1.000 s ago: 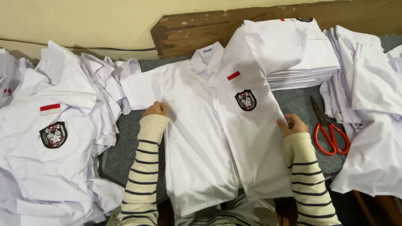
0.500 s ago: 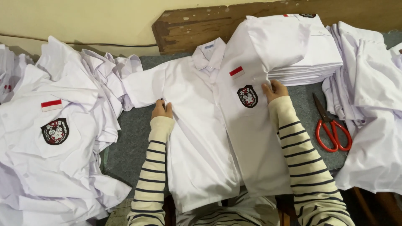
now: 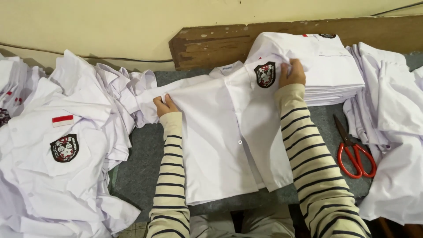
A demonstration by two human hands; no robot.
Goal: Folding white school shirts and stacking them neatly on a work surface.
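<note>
A white short-sleeved shirt (image 3: pixel 220 145) with a dark chest badge lies face up on the grey table (image 3: pixel 141 167) in front of me. My left hand (image 3: pixel 164 105) pinches the fabric at the shirt's left shoulder, beside its sleeve. My right hand (image 3: pixel 291 72) grips the right shoulder, which is folded inward over the chest next to the badge (image 3: pixel 264 74). Both arms wear striped sleeves.
A neat stack of folded white shirts (image 3: pixel 326 66) stands behind my right hand. Loose white shirts lie heaped at the left (image 3: pixel 57 145) and right (image 3: pixel 392 114). Red-handled scissors (image 3: pixel 354 152) lie on the table at the right. A wooden board (image 3: pixel 207 44) runs along the wall.
My right hand has moved up from the shirt's lower side to its shoulder and folded that side inward over the chest. My left hand has shifted up to the left shoulder.
</note>
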